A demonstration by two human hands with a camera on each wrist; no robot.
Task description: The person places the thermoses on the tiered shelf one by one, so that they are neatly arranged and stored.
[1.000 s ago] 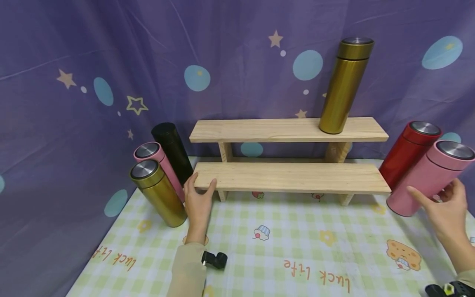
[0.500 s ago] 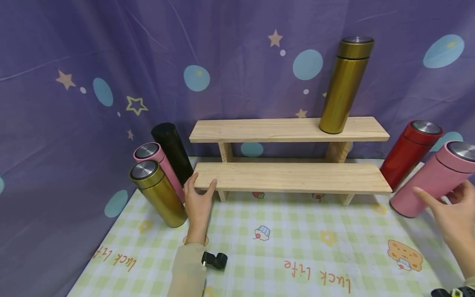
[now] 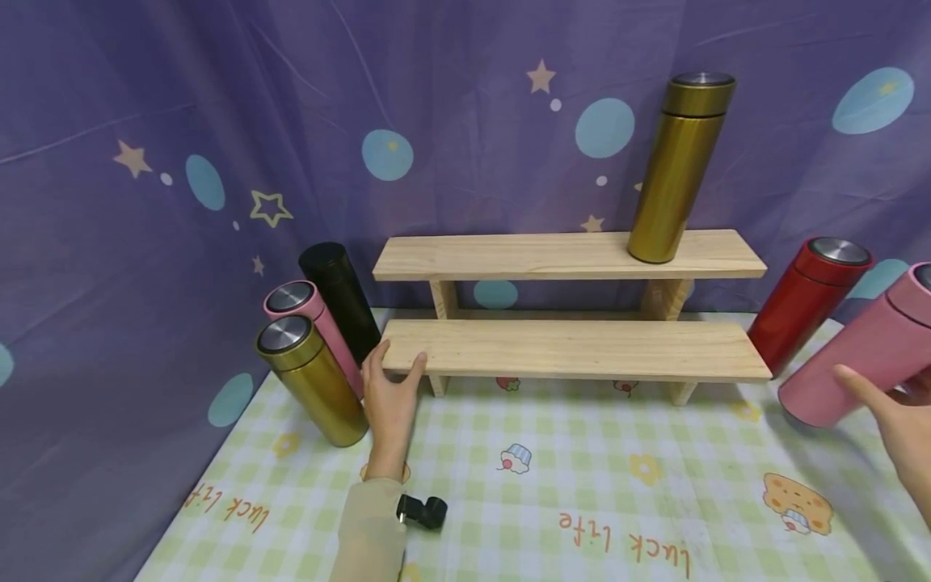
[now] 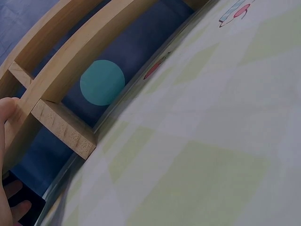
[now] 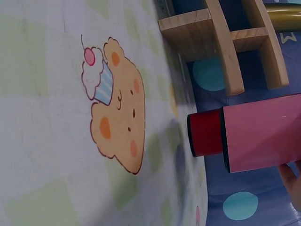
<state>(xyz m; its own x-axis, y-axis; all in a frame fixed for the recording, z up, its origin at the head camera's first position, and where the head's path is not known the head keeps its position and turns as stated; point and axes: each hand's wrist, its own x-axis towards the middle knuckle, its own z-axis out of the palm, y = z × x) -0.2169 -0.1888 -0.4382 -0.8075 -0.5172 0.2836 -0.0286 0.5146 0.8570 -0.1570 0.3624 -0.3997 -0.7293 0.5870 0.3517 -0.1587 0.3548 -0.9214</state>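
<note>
My left hand (image 3: 390,404) grips the left end of the lower board of a two-tier wooden shelf (image 3: 567,347), with the thumb at its front edge. In the left wrist view the thumb (image 4: 7,110) rests against the board while other fingers show below it. A pink thermos (image 3: 851,372) is held in my right hand (image 3: 905,432) at the far right, its top cut off by the frame. The right wrist view shows its base raised off the tablecloth. Behind it stands a red thermos (image 3: 807,307) with a steel-topped lid. Part of the right hand's fingers is hidden behind the pink thermos.
A gold thermos (image 3: 680,170) stands on the upper board's right side. Left of the shelf are a black thermos (image 3: 340,299), another pink thermos (image 3: 318,311) and another gold thermos (image 3: 320,388). A checked tablecloth (image 3: 567,461) covers the table; a purple curtain (image 3: 465,73) hangs behind.
My right hand has moved right with the pink thermos, which has lifted off the table and parted from the red one. The left hand stays on the shelf.
</note>
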